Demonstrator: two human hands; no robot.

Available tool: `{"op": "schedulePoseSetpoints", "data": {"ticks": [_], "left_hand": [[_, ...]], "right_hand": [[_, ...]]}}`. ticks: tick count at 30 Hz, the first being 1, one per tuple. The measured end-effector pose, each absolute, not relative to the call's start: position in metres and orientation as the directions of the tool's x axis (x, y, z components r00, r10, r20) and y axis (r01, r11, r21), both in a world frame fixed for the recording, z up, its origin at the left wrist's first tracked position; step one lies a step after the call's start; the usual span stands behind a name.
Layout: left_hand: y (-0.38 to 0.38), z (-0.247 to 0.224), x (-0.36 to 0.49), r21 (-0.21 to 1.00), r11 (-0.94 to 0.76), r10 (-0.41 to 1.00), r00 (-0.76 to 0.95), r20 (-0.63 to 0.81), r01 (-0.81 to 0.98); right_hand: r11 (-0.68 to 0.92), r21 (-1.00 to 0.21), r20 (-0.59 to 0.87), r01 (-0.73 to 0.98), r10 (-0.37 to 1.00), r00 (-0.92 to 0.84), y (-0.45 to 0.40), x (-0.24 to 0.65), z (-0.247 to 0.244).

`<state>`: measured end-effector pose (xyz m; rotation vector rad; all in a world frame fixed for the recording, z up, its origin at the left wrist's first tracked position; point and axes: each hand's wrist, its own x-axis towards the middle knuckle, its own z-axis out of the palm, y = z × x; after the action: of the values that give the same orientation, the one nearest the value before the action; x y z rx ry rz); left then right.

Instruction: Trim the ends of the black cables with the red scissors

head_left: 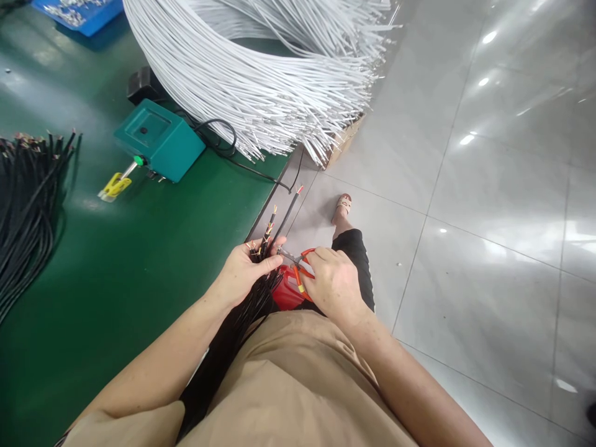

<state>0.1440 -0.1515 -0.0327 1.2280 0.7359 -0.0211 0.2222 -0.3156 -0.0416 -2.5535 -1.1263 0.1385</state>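
My left hand [244, 270] is closed around a bunch of black cables [263, 292] that hang down over my lap. Their stripped ends, with coloured inner wires, stick up past my fingers, and one cable with a red tip reaches higher than the others. In my right hand [334, 276] is a pair of cutting pliers [300, 267] with red-orange handles. The jaws point left and meet the cables beside my left thumb. Whether the blades are closed on a wire is too small to tell.
A large bundle of white cables [242, 81] lies at the table's far edge. On the green table [186, 230] stand a teal box [161, 139] with a yellow clip, a blue tray [88, 18] of small metal parts and more black cables [30, 205]. Below my hands is a red container [287, 292].
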Motion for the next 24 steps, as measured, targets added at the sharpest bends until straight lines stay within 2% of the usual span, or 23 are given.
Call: {"op": "schedulePoseSetpoints", "data": {"ticks": [5,13,21,24], "left_hand": [[-0.1513,-0.0331,0.1437,0.834,0.369,0.357,0.765,-0.535,0.411],[-0.1508,-0.0323,0.1448,0.846,0.281,0.363,0.766,-0.530,0.453],[-0.1486,-0.0323,0.1429,0.853,0.229,0.337,0.784,-0.521,0.469],[-0.1491,-0.0324,0.1428,0.848,0.248,0.330,0.782,-0.529,0.468]], "right_hand": [[-0.591,-0.303,0.018,0.747,0.781,0.625,-0.3187,0.2260,-0.0416],[-0.572,-0.218,-0.051,0.791,0.816,0.576,-0.3216,0.2296,-0.0400],[-0.593,-0.258,-0.168,0.763,0.805,0.568,-0.3215,0.2314,-0.0404],[-0.601,-0.284,-0.163,0.747,0.798,0.580,-0.3225,0.2311,-0.0437]]}}
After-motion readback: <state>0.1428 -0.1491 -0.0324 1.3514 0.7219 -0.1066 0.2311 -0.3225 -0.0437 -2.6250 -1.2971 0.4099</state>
